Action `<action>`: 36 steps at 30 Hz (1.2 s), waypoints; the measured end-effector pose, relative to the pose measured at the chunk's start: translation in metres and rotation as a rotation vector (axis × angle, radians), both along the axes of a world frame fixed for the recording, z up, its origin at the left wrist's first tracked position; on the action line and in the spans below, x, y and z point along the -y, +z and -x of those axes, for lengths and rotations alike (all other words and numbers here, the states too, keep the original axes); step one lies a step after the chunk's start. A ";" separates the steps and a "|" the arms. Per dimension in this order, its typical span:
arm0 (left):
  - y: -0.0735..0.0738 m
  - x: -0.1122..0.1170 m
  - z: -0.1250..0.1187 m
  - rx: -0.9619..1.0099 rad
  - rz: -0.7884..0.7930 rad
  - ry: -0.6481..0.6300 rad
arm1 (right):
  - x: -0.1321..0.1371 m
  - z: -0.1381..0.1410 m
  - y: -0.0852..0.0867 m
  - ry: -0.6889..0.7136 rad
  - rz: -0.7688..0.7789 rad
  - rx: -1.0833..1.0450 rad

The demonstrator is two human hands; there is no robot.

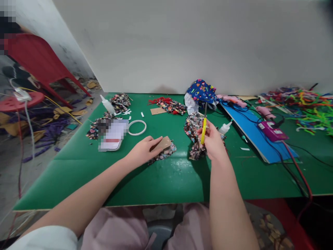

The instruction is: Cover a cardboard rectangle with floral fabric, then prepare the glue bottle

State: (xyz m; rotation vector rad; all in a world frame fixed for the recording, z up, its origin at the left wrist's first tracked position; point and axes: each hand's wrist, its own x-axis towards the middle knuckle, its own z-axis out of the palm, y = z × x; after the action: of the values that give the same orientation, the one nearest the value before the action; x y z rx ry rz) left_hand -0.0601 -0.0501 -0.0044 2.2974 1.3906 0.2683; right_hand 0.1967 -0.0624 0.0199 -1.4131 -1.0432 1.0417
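Observation:
My left hand (142, 152) is on a small brown cardboard piece (164, 142), index finger along its top and thumb at the near edge. Under the cardboard lies a floral fabric piece (169, 150), flat on the green table. My right hand (213, 140) grips yellow-handled scissors (204, 130), their metal blades pointing away from me. Below and left of the scissors is a bunch of dark floral fabric (191, 128), partly hidden by that hand. A white glue bottle (225, 127) stands just right of my right hand.
A phone (114, 135), a white ring (137, 127) and another glue bottle (107, 105) are on the left. Behind are a red-trimmed floral bundle (170, 106) and a blue patterned cloth (201, 91). Rightward lie a blue folder (249, 128), pink glue guns (264, 113), cables and colourful strands (307, 107).

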 end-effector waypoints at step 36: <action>-0.017 0.004 0.000 -0.152 -0.246 -0.166 | 0.001 0.000 0.001 0.036 -0.031 0.129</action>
State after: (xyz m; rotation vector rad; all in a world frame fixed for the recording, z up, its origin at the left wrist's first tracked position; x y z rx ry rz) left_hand -0.0597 -0.0540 -0.0211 2.6685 1.2874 0.2264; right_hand 0.1971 -0.0636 0.0207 -1.4564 -1.1777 0.9659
